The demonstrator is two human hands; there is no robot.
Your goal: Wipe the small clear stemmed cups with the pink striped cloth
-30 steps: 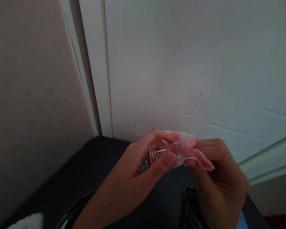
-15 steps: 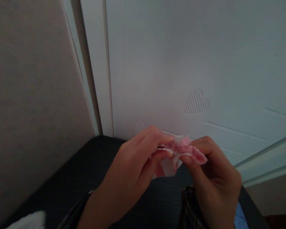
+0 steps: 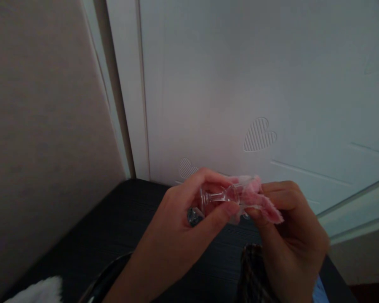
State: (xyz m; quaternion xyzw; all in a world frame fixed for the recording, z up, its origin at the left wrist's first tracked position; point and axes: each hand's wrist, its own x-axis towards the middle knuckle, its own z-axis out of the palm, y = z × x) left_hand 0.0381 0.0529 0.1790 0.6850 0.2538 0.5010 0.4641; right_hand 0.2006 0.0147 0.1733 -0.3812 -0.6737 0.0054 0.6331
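Note:
A small clear stemmed glass (image 3: pixel 216 196) lies sideways in my left hand (image 3: pixel 180 227), its foot toward the palm and its bowl pointing right. The fingers and thumb of that hand close around it. My right hand (image 3: pixel 295 235) pinches a fluffy pink and white cloth (image 3: pixel 267 206) that covers the rim end of the glass. Part of the cloth is tucked at the mouth of the bowl; how far in it goes I cannot tell. Below my left palm shows another shiny clear thing (image 3: pixel 193 216), mostly hidden.
Both hands are over a dark table (image 3: pixel 123 223). Behind it stands a white panel (image 3: pixel 208 84) with embossed hearts, and a beige wall (image 3: pixel 50 105) is at left. White fluffy fabric (image 3: pixel 38 291) sits bottom left, and something blue (image 3: pixel 319 292) bottom right.
My left hand has opened its hold somewhat, so the stem and foot of the glass now show. The right hand and the cloth have shifted slightly right.

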